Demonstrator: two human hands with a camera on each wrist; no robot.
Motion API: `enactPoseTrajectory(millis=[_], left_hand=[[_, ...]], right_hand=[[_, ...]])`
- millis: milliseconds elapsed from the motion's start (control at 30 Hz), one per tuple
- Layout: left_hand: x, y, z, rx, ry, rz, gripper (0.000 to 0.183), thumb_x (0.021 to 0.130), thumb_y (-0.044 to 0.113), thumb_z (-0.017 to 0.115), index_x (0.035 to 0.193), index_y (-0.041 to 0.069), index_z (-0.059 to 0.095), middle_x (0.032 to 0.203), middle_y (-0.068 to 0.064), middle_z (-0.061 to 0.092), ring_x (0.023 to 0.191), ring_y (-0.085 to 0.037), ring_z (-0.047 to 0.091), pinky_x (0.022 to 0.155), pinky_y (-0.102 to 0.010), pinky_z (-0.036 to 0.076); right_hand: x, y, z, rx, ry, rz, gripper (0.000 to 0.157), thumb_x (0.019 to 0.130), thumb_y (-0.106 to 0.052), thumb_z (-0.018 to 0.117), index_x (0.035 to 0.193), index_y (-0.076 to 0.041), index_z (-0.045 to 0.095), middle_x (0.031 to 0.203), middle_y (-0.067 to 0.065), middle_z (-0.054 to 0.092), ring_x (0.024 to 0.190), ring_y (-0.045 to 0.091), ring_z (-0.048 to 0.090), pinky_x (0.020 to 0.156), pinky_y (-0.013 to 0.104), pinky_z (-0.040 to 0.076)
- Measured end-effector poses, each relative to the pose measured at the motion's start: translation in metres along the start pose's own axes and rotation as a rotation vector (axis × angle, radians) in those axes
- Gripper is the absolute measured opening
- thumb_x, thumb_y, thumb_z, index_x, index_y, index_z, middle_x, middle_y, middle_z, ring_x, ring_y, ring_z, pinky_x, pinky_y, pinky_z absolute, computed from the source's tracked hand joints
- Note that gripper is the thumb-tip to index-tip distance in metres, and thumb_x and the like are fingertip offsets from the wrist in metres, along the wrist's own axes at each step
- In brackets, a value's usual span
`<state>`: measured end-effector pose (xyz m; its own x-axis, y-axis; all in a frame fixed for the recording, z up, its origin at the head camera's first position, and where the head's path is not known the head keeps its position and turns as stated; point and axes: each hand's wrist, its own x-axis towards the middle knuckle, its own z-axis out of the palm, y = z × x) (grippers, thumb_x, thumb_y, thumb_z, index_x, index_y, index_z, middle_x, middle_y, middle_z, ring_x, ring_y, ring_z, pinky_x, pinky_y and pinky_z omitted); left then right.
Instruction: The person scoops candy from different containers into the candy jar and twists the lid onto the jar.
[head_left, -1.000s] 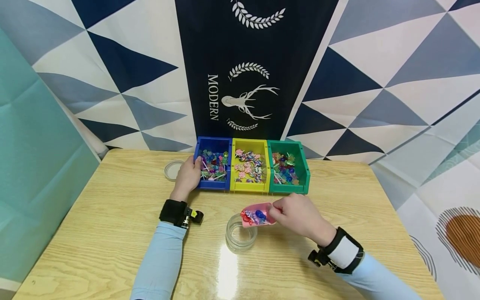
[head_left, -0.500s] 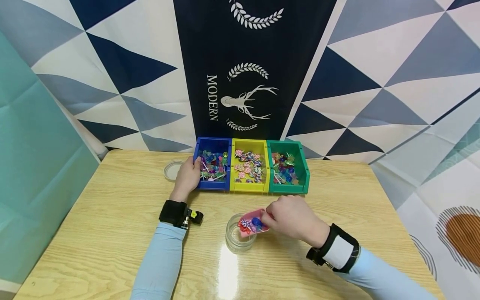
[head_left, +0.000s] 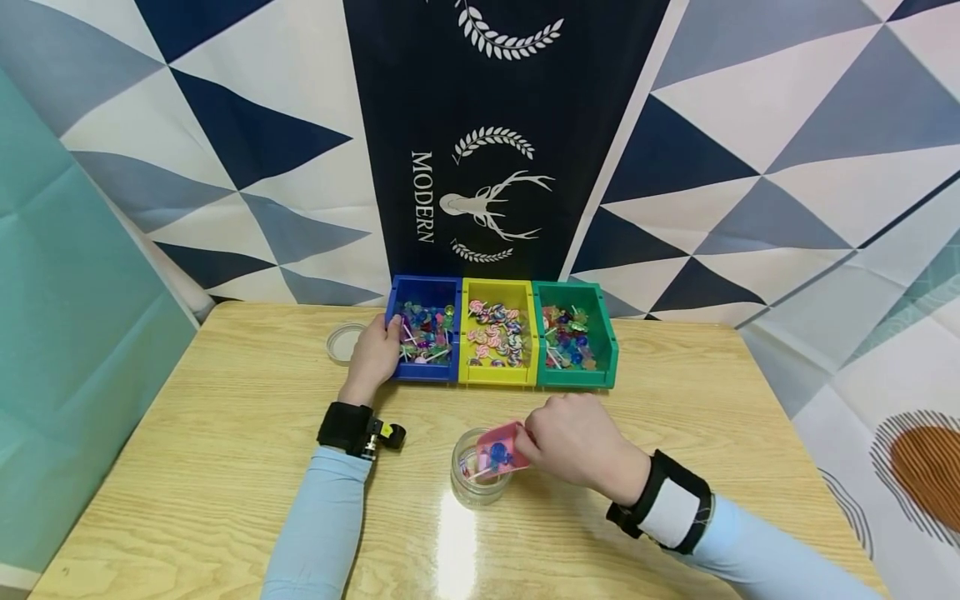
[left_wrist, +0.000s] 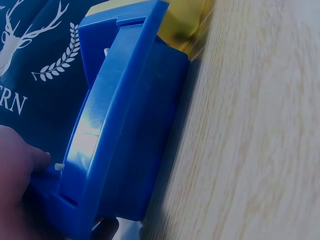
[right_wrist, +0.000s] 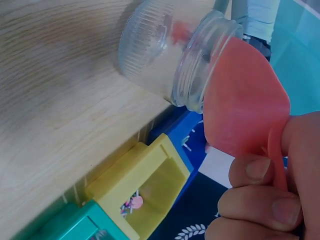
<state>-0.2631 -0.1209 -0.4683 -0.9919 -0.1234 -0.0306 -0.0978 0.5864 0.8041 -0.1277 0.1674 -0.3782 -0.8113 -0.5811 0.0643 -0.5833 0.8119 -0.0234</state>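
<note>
My right hand [head_left: 581,442] grips the handle of a pink scoop [right_wrist: 245,100], tilted at the mouth of a glass jar [head_left: 471,493]. Blue candy [head_left: 498,452] still lies in the scoop. At its lip, a white stick and a swirled candy show inside the jar. Through the jar's glass in the right wrist view, a blurred red piece [right_wrist: 181,32] is visible. My left hand [head_left: 372,357] holds the left side of the blue bin [left_wrist: 137,130], thumb at the rim and a fingertip under it. Lollipops and colourful candies [head_left: 427,329] fill the blue bin.
Beside the blue bin stand a yellow bin [head_left: 497,377] with swirled lollipops and a green bin [head_left: 576,378] with mixed candies. A round jar lid [head_left: 343,342] lies left of my left hand. Patterned cloth [head_left: 285,167] hangs behind the wooden table [head_left: 225,467].
My right hand has moved slightly left and toward me, tipping the scoop into the jar's mouth. Red and swirled candies have slid off the scoop into the jar. The left hand stays put.
</note>
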Motion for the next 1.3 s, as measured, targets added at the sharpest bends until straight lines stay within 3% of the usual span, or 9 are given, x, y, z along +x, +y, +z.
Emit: enactPoseTrajectory(millis=[367,600,833,1033,1300], left_hand=[[0.000,0.002,0.000,-0.006,-0.004,0.003,0.043,0.110,0.037,0.034,0.127,0.002,0.053,0.112,-0.018,0.061,0.100,-0.032,0.058,0.087,-0.049,0.045],[-0.001,0.003,0.000,-0.005,-0.007,-0.006,0.044,0.110,0.038,0.034,0.127,0.002,0.053,0.112,-0.017,0.061,0.099,-0.032,0.057,0.087,-0.049,0.045],[-0.001,0.002,0.000,-0.003,-0.003,0.001,0.043,0.110,0.038,0.034,0.125,0.003,0.053,0.110,-0.017,0.061,0.098,-0.032,0.057,0.085,-0.049,0.045],[-0.001,0.001,-0.001,0.001,0.013,0.016,0.040,0.110,0.037,0.034,0.117,0.003,0.054,0.100,-0.017,0.059,0.090,-0.032,0.055,0.077,-0.046,0.042],[-0.001,0.002,0.000,-0.012,0.008,0.019,0.044,0.109,0.038,0.034,0.125,0.002,0.054,0.109,-0.017,0.061,0.098,-0.032,0.058,0.086,-0.050,0.045]], right_hand=[[-0.002,-0.002,0.000,0.002,-0.005,0.014,0.047,0.092,-0.030,0.058,0.049,-0.024,0.038,0.047,-0.013,0.025,0.043,0.006,0.029,0.041,0.024,0.020],[-0.004,0.005,-0.002,0.043,-0.059,0.060,0.046,0.096,-0.035,0.057,0.052,-0.024,0.046,0.047,-0.011,0.035,0.044,0.007,0.035,0.044,0.025,0.024],[-0.005,0.017,-0.004,0.082,0.016,0.081,0.039,0.099,-0.038,0.061,0.063,-0.023,0.053,0.050,-0.011,0.038,0.046,0.007,0.038,0.046,0.025,0.028],[-0.002,0.032,-0.009,0.143,0.078,0.163,0.036,0.103,-0.032,0.052,0.069,-0.020,0.053,0.054,-0.008,0.041,0.047,0.009,0.040,0.046,0.028,0.033],[-0.002,0.061,-0.017,0.090,0.205,0.260,0.029,0.102,-0.025,0.053,0.076,-0.014,0.050,0.058,-0.001,0.041,0.049,0.016,0.042,0.045,0.032,0.032]])
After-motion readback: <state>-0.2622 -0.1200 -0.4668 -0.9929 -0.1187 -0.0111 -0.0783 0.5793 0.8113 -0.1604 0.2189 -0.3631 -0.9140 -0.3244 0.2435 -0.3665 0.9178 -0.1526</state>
